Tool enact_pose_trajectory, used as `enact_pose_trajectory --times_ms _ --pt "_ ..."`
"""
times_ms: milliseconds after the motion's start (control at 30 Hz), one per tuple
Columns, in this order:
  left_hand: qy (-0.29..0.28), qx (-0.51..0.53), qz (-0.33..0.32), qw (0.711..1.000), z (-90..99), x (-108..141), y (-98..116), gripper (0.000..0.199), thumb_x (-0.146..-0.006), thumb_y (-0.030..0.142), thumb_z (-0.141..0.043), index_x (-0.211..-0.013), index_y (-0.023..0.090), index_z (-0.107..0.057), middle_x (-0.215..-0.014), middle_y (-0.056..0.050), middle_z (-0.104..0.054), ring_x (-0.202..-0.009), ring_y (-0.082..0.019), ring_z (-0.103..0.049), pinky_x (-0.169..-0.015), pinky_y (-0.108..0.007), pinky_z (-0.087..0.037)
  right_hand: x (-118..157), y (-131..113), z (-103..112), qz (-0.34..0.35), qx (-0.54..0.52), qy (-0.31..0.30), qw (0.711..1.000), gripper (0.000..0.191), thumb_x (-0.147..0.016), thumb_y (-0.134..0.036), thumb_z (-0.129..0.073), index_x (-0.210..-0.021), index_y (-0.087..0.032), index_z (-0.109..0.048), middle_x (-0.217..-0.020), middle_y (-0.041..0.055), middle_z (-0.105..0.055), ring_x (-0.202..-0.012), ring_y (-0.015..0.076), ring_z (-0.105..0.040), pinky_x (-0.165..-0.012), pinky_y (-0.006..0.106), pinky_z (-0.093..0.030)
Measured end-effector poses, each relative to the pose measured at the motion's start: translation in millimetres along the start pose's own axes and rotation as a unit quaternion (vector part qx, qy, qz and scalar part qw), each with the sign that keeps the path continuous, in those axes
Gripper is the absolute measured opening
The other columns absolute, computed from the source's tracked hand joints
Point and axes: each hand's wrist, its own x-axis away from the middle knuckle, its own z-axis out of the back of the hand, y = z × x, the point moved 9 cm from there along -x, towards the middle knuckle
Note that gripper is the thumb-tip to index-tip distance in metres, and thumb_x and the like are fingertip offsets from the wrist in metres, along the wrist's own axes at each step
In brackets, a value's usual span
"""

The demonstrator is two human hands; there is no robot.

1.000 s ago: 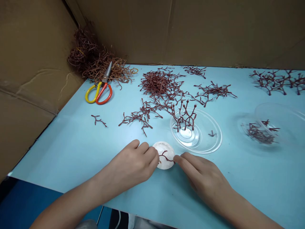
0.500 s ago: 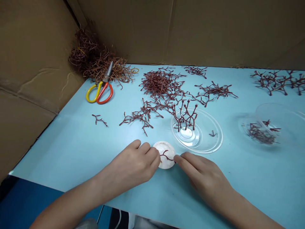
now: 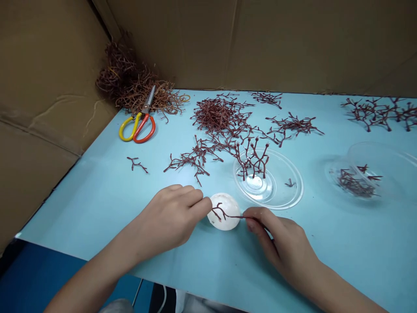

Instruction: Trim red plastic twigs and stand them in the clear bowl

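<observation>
Over a small round white dish [image 3: 230, 224] lies a thin brown twig-like piece [image 3: 230, 215] with forked branches. My right hand [image 3: 283, 243], at the dish's right side, pinches the stem end of this piece between thumb and fingers. On the left, my left hand [image 3: 179, 213] is closed, its fingertips at the tip of a branch near the dish's left edge. Its fingers hide most of what they grip. Just behind the dish, a clear plastic lid [image 3: 286, 203] carries several upright branched pieces [image 3: 252, 161].
Scissors [image 3: 143, 124] with yellow and red handles rest against a tangled brown heap [image 3: 140, 89] at the back left. Piles of brown pieces [image 3: 215, 115] spread across the middle. At the right stands a clear container [image 3: 356, 184] with brown bits. Cardboard walls [image 3: 260, 43] border the table.
My left hand has shifted slightly left and up. My right hand has moved a little right and turned, and more of the brown piece's stem and branches now shows over the dish.
</observation>
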Motion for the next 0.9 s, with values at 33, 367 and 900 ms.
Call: enact_pose_trajectory --times_ms 33,367,900 --pt "-0.004 0.005 0.004 1.0 -1.5 -0.5 -1.0 0.026 -0.078 0.002 -0.028 -0.068 0.017 -0.047 -0.054 0.002 -0.043 -0.049 -0.012 -0.037 -0.047 -0.023 -0.025 -0.5 0.4 -0.4 -0.008 -0.008 -0.003 1.0 0.014 -0.086 -0.013 -0.031 -0.081 -0.019 -0.042 -0.054 -0.0048 -0.055 -0.037 0.0058 -0.047 -0.037 0.015 -0.035" --pt "-0.014 -0.032 0.07 0.997 -5.5 4.2 -16.7 0.025 -0.083 0.01 -0.032 -0.071 0.015 -0.054 -0.056 0.001 -0.051 -0.049 -0.012 -0.043 -0.049 -0.023 -0.028 4.2 11.9 -0.7 -0.088 -0.116 -0.017 0.989 0.011 -0.078 -0.01 -0.041 -0.08 -0.018 -0.048 -0.05 -0.0062 -0.05 -0.039 0.005 -0.044 -0.036 0.014 -0.033" --pt "0.016 -0.076 0.064 0.995 -0.4 4.7 -15.5 0.027 -0.08 0.004 -0.032 -0.074 0.014 -0.055 -0.055 0.0 -0.055 -0.046 -0.012 -0.044 -0.047 -0.022 -0.028 11.4 -13.4 1.3 0.089 0.123 0.039 0.988 0.023 -0.08 -0.003 -0.035 -0.085 -0.011 -0.056 -0.072 0.0063 -0.064 -0.052 0.0107 -0.056 -0.044 0.021 -0.041"
